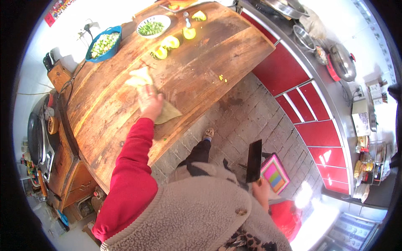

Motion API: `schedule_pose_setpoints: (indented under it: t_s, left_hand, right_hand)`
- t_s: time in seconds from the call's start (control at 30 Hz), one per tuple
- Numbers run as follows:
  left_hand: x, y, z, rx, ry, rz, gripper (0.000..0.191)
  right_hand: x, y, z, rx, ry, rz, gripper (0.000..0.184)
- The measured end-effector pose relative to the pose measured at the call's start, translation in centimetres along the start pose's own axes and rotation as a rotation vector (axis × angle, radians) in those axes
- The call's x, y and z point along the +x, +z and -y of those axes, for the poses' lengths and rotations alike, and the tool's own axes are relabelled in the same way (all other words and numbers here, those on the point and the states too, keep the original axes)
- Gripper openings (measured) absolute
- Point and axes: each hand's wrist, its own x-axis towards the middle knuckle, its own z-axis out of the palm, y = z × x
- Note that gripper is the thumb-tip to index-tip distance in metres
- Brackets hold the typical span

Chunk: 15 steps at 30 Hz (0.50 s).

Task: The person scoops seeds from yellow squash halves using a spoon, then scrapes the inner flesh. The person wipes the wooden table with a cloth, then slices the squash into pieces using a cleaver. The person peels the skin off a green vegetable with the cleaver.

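Note:
My left hand [151, 101] presses a pale cloth [168, 113] flat on the wooden table [201, 75], its fingers over the middle of the cloth. Down by my right side, away from the table, my right hand [260, 189] grips a cleaver [254, 160] with its dark blade pointing up in the view. Beyond the cloth lie several yellow-green hollowed pieces [171, 42], perhaps of a vegetable, and a peeler or small spoon [187, 19]. Small yellow bits [221, 78] are scattered near the table's right edge.
A white bowl of chopped greens [152, 27] and a blue basket of chopped vegetables [105, 44] stand at the far side. The knife block [58, 75] is at the left. Red cabinets [282, 69] line the right; a colourful woven stool seat or mat [275, 174] is near the cleaver.

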Motion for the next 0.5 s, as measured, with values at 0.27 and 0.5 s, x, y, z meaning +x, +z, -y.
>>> schedule_pose_setpoints:
  t_s: [0.27,0.5]
  left_hand:
    - [3.6,5.2,-20.3,-0.097,0.394,-0.135,0.056]
    - [0.5,8.8,-36.5,-0.207,1.275,0.537,0.028]
  right_hand:
    - [11.7,-3.1,3.5,0.219,0.004,0.055,0.019]
    - [15.6,-7.3,6.1,0.233,0.102,-0.011,0.018]
